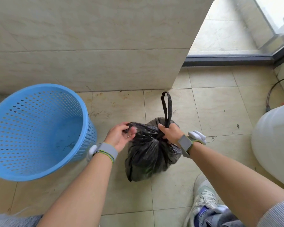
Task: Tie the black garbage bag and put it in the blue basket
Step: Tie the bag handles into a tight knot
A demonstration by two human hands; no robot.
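The black garbage bag point(150, 154) stands full on the tiled floor in the middle of the view. Its top is gathered and twisted. My right hand point(170, 132) grips the twisted neck, and one long handle loop point(167, 107) sticks straight up from that fist. My left hand point(120, 136) pinches the other handle strip, pulled out to the left of the neck. The blue basket point(34, 133) stands to the left of the bag, tilted in the wide view, and holds nothing visible.
A tiled wall point(88, 46) rises right behind the bag and basket. A large white container point(274, 145) stands at the right. My shoe point(203, 197) is on the floor at the lower right. A dark cable point(272, 90) curves at the far right.
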